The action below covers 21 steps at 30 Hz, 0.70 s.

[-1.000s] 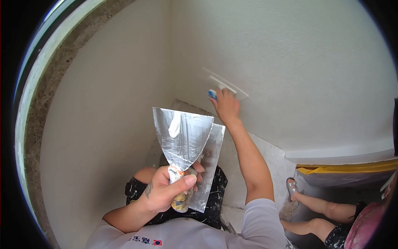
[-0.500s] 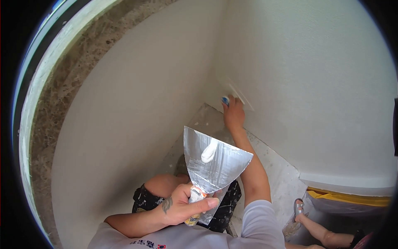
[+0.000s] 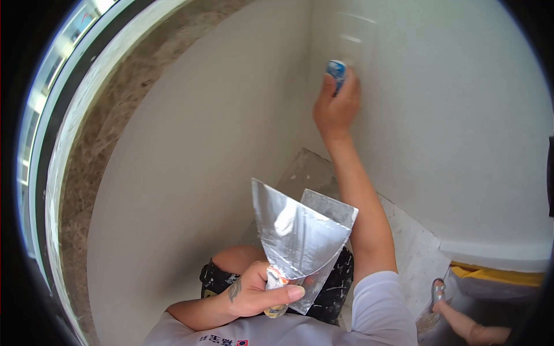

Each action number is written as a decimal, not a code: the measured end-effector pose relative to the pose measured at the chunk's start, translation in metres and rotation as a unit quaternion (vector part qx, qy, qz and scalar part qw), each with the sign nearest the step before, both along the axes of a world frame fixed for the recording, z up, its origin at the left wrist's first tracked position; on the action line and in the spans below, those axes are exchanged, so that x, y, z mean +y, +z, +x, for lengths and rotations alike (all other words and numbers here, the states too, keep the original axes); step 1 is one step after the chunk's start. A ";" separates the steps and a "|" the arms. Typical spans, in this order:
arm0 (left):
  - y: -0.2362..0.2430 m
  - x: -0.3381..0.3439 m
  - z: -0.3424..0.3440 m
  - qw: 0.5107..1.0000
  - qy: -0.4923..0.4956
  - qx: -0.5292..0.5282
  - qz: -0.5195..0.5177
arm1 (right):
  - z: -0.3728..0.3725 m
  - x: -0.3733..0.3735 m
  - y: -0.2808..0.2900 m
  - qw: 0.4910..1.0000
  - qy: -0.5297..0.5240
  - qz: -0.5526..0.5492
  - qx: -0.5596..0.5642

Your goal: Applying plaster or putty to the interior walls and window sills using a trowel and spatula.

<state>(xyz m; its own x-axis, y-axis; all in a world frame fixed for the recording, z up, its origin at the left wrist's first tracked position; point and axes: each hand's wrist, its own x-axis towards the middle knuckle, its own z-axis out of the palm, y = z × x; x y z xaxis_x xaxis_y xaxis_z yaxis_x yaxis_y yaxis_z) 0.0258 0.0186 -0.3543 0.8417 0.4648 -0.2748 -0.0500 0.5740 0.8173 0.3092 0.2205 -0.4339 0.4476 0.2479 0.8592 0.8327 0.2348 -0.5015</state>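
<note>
My left hand is closed round the stained handle of a wide putty knife, its metal blade turned up with a white dab of filler on it. Behind that blade shows a second flat metal blade, perhaps a trowel; how it is held is hidden. My right hand reaches up along the right wall, wrapped round the blue and white handle of a tool against the plaster. Its blade is hard to make out. Pale shiny streaks mark the wall just above.
The left wall meets the right one in a corner ahead. A brown stone border edges the left wall beside a window. Below lies a spattered floor. Another person's sandalled foot and yellow-edged plastic sheeting are at lower right.
My right hand has moved up the wall with the blue-handled tool. The second blade now shows more beside the putty knife in my left hand. The view has shifted slightly.
</note>
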 end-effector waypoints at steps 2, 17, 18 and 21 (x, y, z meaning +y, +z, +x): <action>0.009 -0.001 -0.006 0.999 0.031 0.040 -0.003 | -0.016 0.011 -0.043 0.998 0.039 -0.042 0.024; -0.013 0.002 -0.002 0.997 0.064 0.024 -0.025 | -0.026 -0.029 -0.318 0.904 0.087 -0.373 0.191; -0.015 0.002 -0.002 0.996 0.063 0.022 -0.052 | -0.023 -0.033 -0.326 0.905 0.079 -0.371 0.193; -0.022 0.006 0.002 0.995 0.065 0.014 -0.072 | -0.005 -0.053 -0.343 0.865 0.056 -0.446 0.222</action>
